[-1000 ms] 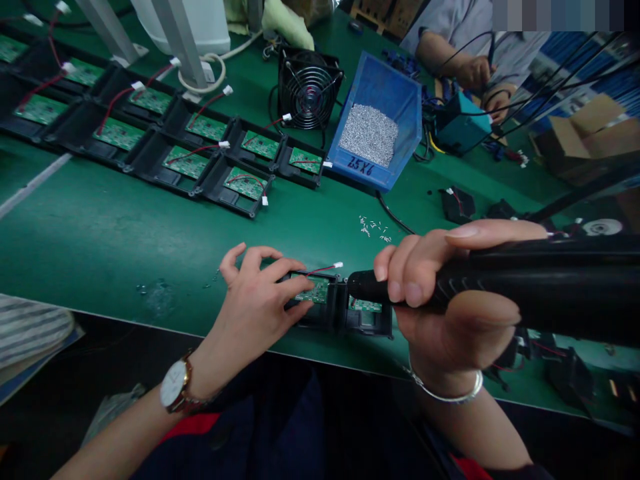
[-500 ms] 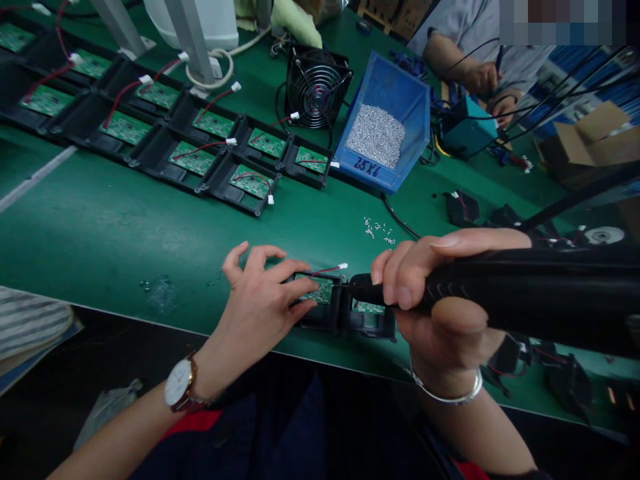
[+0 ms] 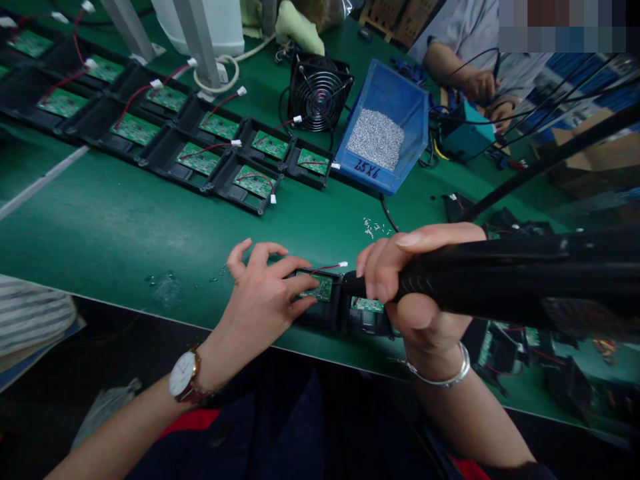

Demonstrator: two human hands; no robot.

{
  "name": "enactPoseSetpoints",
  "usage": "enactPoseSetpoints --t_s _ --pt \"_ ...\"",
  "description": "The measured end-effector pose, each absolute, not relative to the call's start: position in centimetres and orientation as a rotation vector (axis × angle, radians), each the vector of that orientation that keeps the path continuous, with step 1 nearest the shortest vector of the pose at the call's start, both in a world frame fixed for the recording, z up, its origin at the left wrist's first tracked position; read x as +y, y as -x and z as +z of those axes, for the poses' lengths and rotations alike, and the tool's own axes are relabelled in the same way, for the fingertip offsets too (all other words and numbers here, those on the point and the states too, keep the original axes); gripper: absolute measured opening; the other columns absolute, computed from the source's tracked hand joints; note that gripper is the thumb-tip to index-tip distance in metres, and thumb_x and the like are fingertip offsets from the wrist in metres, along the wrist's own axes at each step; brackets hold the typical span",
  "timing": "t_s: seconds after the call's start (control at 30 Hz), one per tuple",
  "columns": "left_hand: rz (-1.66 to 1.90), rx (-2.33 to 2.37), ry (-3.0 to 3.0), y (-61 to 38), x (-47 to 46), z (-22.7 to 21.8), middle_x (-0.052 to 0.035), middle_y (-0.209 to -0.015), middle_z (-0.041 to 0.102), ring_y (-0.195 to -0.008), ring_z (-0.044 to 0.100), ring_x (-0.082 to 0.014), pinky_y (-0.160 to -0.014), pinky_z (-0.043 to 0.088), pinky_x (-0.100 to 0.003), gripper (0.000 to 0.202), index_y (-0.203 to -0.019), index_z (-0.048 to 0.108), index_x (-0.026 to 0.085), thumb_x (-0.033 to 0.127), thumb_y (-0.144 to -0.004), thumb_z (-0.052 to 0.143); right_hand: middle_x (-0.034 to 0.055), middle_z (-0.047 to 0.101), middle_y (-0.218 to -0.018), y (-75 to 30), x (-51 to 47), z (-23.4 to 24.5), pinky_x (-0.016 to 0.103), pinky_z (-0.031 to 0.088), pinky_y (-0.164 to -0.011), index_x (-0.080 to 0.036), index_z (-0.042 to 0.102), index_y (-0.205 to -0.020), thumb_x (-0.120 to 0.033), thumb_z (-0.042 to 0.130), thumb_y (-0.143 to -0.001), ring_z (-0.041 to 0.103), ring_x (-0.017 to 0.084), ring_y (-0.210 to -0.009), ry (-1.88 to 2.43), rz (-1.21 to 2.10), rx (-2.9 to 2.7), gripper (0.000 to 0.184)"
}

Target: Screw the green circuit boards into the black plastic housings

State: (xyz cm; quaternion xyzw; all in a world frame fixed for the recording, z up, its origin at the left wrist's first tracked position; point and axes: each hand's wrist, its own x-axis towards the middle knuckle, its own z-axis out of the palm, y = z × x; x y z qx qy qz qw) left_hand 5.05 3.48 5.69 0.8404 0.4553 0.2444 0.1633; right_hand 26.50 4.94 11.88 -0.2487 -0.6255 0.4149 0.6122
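The right hand grips a driver, tip by a tray; the left hand rests spread at the tray's board. Loose screws dot the tabletop.

We see a black tool, green boards, black cases, a blue bin, silvery metal pieces, a green tabletop and grey-and-white striped cloth.

One camera, worn on the person's head, looks forward and down over a green bench, tilted so the bench's near edge slants from nine o'clock to four. The left hand and right hand are close, just off centre, forearms entering at eight and five; a co-worker is farther off, between one and two.
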Motion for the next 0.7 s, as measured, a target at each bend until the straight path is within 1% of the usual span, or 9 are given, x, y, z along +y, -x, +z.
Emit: enactPoseSetpoints --t_s 0.07,0.13,0.23,0.3,0.4,0.47,0.57,0.63,0.7 --pt "0.666 1.304 -2.411 -5.0 3.4 6.1 0.0046 -0.125 0.085 -0.130 0.060 -0.0390 -0.119 0.026 -0.082 0.013 -0.105 0.084 0.036 0.025 -0.099 0.083 -0.0101 0.061 -0.059 -27.2 5.0 13.1 0.032 0.055 -0.055 -0.031 0.080 -0.117 -0.049 0.093 -0.085 0.055 0.011 -0.046 0.603 0.887 -1.381 0.039" --pt "0.642 1.318 -2.414 -5.0 3.3 6.3 0.0041 -0.128 0.084 -0.130 0.061 -0.0376 -0.120 0.026 -0.081 0.013 -0.108 0.084 0.035 0.024 -0.102 0.080 -0.0108 0.056 -0.058 -28.6 4.9 14.5 0.032 0.055 -0.058 -0.030 0.080 -0.110 -0.052 0.093 -0.084 0.050 0.010 -0.045 0.663 0.741 -1.297 0.036" --pt "0.686 1.319 -2.423 -5.1 3.2 5.9 0.0027 -0.126 0.084 -0.123 0.065 -0.0340 -0.123 0.027 -0.077 0.015 -0.108 0.084 0.035 0.022 -0.100 0.082 -0.0096 0.052 -0.061 -31.6 5.0 15.6 0.033 0.053 -0.062 -0.031 0.081 -0.104 -0.051 0.093 -0.083 0.048 0.011 -0.050 0.761 0.400 -1.173 0.031" --pt "0.723 1.296 -2.446 -5.5 3.1 5.4 0.0018 -0.124 0.085 -0.117 0.068 -0.0325 -0.122 0.028 -0.073 0.016 -0.106 0.084 0.035 0.022 -0.097 0.086 -0.0086 0.055 -0.062 -33.4 5.2 15.1 0.034 0.052 -0.065 -0.031 0.080 -0.104 -0.048 0.092 -0.085 0.050 0.013 -0.053 0.808 0.264 -1.134 0.028" --pt "0.730 1.228 -2.465 -6.5 3.0 5.0 0.0020 -0.124 0.086 -0.112 0.070 -0.0319 -0.121 0.028 -0.070 0.019 -0.105 0.083 0.035 0.022 -0.093 0.090 -0.0084 0.059 -0.063 -35.3 5.7 13.2 0.034 0.052 -0.068 -0.028 0.076 -0.106 -0.046 0.090 -0.088 0.054 0.013 -0.055 0.859 0.252 -1.101 0.029" --pt "0.727 1.198 -2.457 -7.4 2.9 5.2 0.0027 -0.124 0.086 -0.110 0.070 -0.0318 -0.121 0.029 -0.068 0.021 -0.104 0.081 0.033 0.020 -0.091 0.091 -0.0091 0.060 -0.064 -36.0 6.2 11.8 0.034 0.054 -0.070 -0.027 0.073 -0.108 -0.050 0.090 -0.088 0.056 0.013 -0.056 0.884 0.267 -1.086 0.036" --pt "0.717 1.198 -2.434 -8.7 2.6 5.6 0.0014 -0.120 0.087 -0.107 0.071 -0.0316 -0.120 0.031 -0.065 0.027 -0.104 0.076 0.028 0.018 -0.087 0.095 -0.0102 0.062 -0.067 -36.6 7.2 10.1 0.035 0.056 -0.073 -0.027 0.068 -0.111 -0.058 0.092 -0.083 0.059 0.014 -0.059 0.908 0.267 -1.074 0.048" --pt "0.707 1.210 -2.417 -9.5 2.4 5.7 0.0001 -0.118 0.087 -0.106 0.071 -0.0318 -0.119 0.032 -0.064 0.033 -0.105 0.072 0.027 0.020 -0.084 0.097 -0.0107 0.062 -0.066 -36.8 7.8 9.4 0.035 0.056 -0.072 -0.027 0.068 -0.111 -0.059 0.093 -0.082 0.060 0.013 -0.059 0.920 0.267 -1.070 0.050" --pt "0.716 1.220 -2.400 -9.9 2.3 5.5 -0.0007 -0.114 0.087 -0.106 0.072 -0.0321 -0.119 0.032 -0.063 0.039 -0.106 0.070 0.026 0.026 -0.082 0.101 -0.0108 0.062 -0.065 -37.0 8.4 8.9 0.034 0.056 -0.071 -0.027 0.068 -0.111 -0.057 0.092 -0.083 0.060 0.013 -0.058 0.935 0.280 -1.068 0.048"
